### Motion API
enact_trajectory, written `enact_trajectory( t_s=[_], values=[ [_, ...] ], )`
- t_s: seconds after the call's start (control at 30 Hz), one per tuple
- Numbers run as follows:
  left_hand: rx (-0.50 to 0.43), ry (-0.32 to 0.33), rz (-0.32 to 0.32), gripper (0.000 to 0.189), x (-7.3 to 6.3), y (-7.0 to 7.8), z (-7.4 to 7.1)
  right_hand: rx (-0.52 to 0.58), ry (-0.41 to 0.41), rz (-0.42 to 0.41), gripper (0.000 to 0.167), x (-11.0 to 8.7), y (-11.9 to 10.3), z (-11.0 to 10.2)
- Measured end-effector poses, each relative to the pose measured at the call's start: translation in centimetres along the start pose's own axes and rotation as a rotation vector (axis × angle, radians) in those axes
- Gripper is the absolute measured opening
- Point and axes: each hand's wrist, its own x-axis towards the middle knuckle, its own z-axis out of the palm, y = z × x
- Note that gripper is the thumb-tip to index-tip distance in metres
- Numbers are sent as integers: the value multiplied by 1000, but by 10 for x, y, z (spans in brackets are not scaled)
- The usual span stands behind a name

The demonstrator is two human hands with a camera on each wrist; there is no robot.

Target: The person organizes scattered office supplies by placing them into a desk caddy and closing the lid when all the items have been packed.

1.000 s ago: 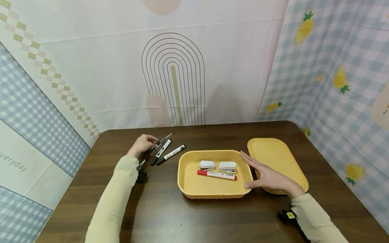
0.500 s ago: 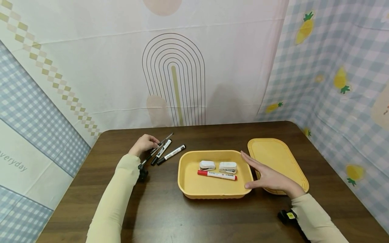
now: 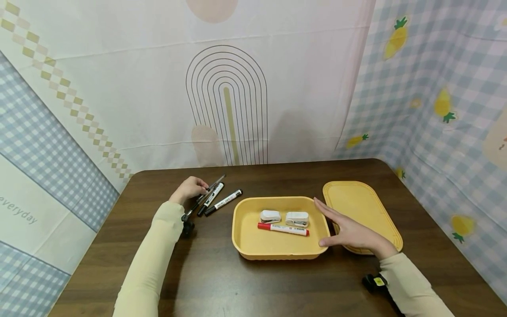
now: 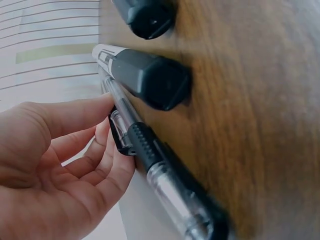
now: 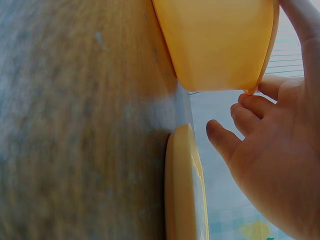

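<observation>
My left hand (image 3: 191, 188) is at the left of the table, thumb and fingers pinching a clear ballpoint pen (image 4: 145, 145) with a black grip. Close against it lies another black-clipped pen, partly hidden by the fingers. Two white-and-black markers (image 3: 225, 201) lie just right of that hand. The extended fingers and thumb of my right hand (image 3: 350, 231) touch the right rim of a yellow plastic box (image 3: 273, 246). Inside the box are a white mini stapler (image 3: 270, 215), a second white stapler (image 3: 297, 218) and a red-capped marker (image 3: 283, 228).
A yellow lid (image 3: 362, 207) lies flat on the dark wooden table (image 3: 222, 286), right of the box and partly behind the right hand. Patterned cloth (image 3: 301, 88) hangs behind the table and along its sides.
The left hand has shifted very slightly to the right by the pens. The right hand stays at the box rim, and the box contents have not moved.
</observation>
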Motion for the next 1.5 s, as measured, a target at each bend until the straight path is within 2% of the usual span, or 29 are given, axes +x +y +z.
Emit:
enact_trajectory(
  t_s=[0.1, 0.27, 0.4, 0.7, 0.97, 1.3, 1.5],
  values=[
    [0, -27, 3, 22, 1, 0, 0, 4, -2, 4, 112, 0, 0, 0],
    [-26, -85, -39, 21, 2, 4, -1, 20, -8, 3, 111, 0, -1, -1],
    [-51, -107, -67, 20, 2, 7, -2, 23, -11, 1, 110, 0, -1, -1],
    [-31, -94, -56, 17, 0, 9, -3, 22, -10, -5, 111, 0, -1, -1],
    [1, -86, -9, 18, 0, 4, -3, 28, -11, 1, 111, 0, -1, -1],
    [-75, -89, 29, 21, -2, -3, -8, 22, -10, -6, 111, -1, 0, -1],
    [-162, -60, -1, 26, -1, -9, -8, 16, -9, -2, 111, -1, -2, -1]
  ],
)
